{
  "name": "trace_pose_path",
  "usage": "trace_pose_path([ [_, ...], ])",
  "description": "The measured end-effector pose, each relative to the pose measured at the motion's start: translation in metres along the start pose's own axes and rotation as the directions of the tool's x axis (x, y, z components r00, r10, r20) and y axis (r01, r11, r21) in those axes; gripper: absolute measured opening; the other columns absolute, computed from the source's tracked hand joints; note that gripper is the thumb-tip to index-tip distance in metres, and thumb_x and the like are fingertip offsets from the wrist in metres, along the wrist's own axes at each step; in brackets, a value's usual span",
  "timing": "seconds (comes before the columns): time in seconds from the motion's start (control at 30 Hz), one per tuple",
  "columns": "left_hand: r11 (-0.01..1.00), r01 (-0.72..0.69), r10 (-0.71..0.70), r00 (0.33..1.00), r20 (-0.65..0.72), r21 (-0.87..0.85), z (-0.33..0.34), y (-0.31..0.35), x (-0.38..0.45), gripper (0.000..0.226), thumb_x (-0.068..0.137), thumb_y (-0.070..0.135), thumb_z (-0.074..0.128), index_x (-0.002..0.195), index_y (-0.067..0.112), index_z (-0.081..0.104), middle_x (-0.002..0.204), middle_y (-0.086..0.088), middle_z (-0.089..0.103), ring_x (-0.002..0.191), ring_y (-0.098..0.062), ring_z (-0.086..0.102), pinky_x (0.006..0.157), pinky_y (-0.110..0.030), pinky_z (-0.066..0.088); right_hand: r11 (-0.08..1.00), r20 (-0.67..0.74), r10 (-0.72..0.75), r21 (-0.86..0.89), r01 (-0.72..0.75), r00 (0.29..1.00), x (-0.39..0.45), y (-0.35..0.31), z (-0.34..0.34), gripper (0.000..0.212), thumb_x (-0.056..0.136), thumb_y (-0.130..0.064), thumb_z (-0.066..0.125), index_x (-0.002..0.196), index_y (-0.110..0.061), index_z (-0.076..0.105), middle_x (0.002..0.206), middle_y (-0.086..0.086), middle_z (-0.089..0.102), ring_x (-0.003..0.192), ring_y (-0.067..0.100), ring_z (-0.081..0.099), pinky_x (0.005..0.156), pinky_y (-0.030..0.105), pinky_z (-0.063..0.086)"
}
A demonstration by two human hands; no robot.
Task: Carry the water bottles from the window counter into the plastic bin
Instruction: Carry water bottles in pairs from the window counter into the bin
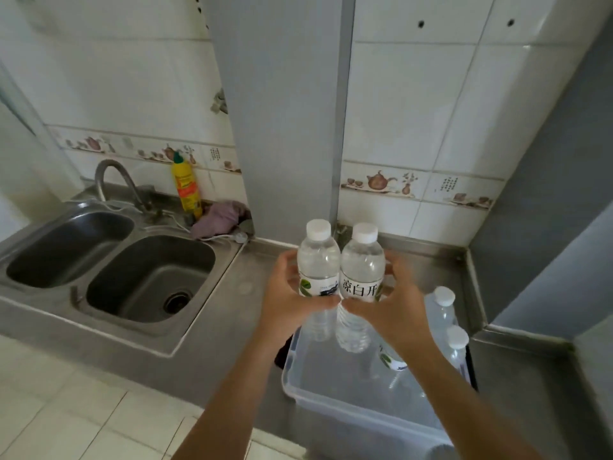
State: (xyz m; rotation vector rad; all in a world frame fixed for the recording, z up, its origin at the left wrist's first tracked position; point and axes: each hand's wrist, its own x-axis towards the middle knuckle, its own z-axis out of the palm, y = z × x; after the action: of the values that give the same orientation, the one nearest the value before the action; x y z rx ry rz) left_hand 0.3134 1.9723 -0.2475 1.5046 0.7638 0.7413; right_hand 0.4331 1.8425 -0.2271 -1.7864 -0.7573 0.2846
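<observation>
Clear plastic bin (300, 390) sits below; left hand (287, 302) & right hand (389, 308) each have fingers wrapped round a water bottle (318, 260) / second bottle (361, 263), held upright & touching over it. Risk: bottles are smooth, could slip & knock the 2 bottles (444, 313) already inside

clear water bottles (338, 270) with white caps, yellow bottle (186, 187), purple cloth (220, 219)

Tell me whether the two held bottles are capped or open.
Capped. The left bottle and the right bottle each carry a white cap on top, held upright side by side above the bin.
</observation>
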Motion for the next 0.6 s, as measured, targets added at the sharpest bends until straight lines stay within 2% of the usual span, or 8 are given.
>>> trace_pose_path([
  [0.07,1.000,0.011,-0.010,0.999,0.039,-0.005,-0.001,-0.015,0.018,0.082,0.049,-0.006,0.094,0.111,0.032,0.056,0.109,0.007,0.074,0.098,-0.010,0.072,0.077,-0.027,0.059,0.997,-0.039,0.016,-0.071,-0.018,0.999,0.007,0.007,0.013,0.083,0.052,-0.019,0.091,0.122,-0.030,0.046,0.088,-0.031,0.054,0.079,-0.009,0.060,0.066,0.010,0.047],
  [0.17,1.000,0.009,-0.009,0.998,0.066,0.013,0.002,-0.037,0.036,0.079,0.049,0.000,0.095,0.111,0.030,0.055,0.110,0.009,0.074,0.101,-0.012,0.071,0.084,-0.032,0.058,0.987,-0.106,0.022,-0.158,-0.039,0.994,0.013,0.019,0.025,0.085,0.054,-0.016,0.090,0.126,-0.022,0.045,0.094,-0.021,0.057,0.086,0.009,0.061,0.075,0.030,0.054],
  [0.2,0.999,0.002,-0.005,0.997,0.079,0.032,0.005,-0.043,0.039,0.079,0.050,0.002,0.095,0.111,0.031,0.054,0.109,0.014,0.073,0.100,-0.009,0.070,0.083,-0.029,0.057,0.982,-0.124,0.022,-0.183,-0.044,0.992,0.014,0.023,0.029,0.085,0.055,-0.015,0.090,0.127,-0.022,0.045,0.097,-0.016,0.058,0.088,0.013,0.061,0.076,0.034,0.054],
  [0.3,0.989,-0.047,0.031,0.993,0.114,0.140,0.011,-0.059,0.045,0.078,0.051,0.012,0.098,0.106,0.040,0.050,0.103,0.034,0.066,0.094,0.010,0.065,0.074,-0.008,0.050,0.965,-0.180,0.026,-0.254,-0.072,0.983,0.020,0.034,0.040,0.081,0.059,-0.014,0.088,0.127,-0.021,0.045,0.100,-0.015,0.054,0.090,0.011,0.056,0.074,0.023,0.047],
  [0.37,0.974,-0.065,0.040,0.992,0.119,0.215,0.013,-0.067,0.048,0.076,0.048,0.021,0.099,0.103,0.044,0.050,0.100,0.030,0.067,0.094,0.012,0.063,0.072,-0.006,0.048,0.940,-0.204,0.062,-0.318,-0.126,0.977,0.024,0.040,0.048,0.072,0.065,-0.019,0.085,0.124,-0.021,0.046,0.097,-0.015,0.050,0.087,0.010,0.053,0.069,0.017,0.038],
  [0.43,0.954,-0.084,0.051,0.991,0.121,0.287,0.016,-0.072,0.050,0.077,0.044,0.030,0.099,0.105,0.041,0.054,0.100,0.018,0.067,0.098,0.000,0.063,0.079,-0.017,0.051,0.906,-0.206,0.128,-0.373,-0.199,0.970,0.026,0.047,0.053,0.064,0.068,-0.024,0.083,0.120,-0.020,0.048,0.093,-0.013,0.049,0.083,0.009,0.050,0.063,0.013,0.032],
  [0.5,0.923,-0.127,0.089,0.989,0.120,0.364,0.018,-0.077,0.053,0.080,0.042,0.034,0.099,0.111,0.025,0.059,0.107,0.005,0.064,0.105,-0.017,0.059,0.090,-0.039,0.051,0.892,-0.210,0.175,-0.379,-0.245,0.962,0.025,0.056,0.057,0.062,0.066,-0.023,0.084,0.116,-0.020,0.048,0.090,-0.011,0.051,0.081,0.011,0.052,0.065,0.016,0.036],
  [0.6,0.908,-0.131,0.099,0.990,0.101,0.399,0.017,-0.085,0.057,0.084,0.039,0.034,0.099,0.111,0.013,0.062,0.108,0.001,0.064,0.107,-0.022,0.056,0.095,-0.046,0.046,0.903,-0.218,0.206,-0.332,-0.271,0.954,0.023,0.064,0.065,0.065,0.063,-0.018,0.085,0.107,-0.032,0.039,0.085,-0.016,0.051,0.080,0.013,0.053,0.068,0.026,0.041],
])
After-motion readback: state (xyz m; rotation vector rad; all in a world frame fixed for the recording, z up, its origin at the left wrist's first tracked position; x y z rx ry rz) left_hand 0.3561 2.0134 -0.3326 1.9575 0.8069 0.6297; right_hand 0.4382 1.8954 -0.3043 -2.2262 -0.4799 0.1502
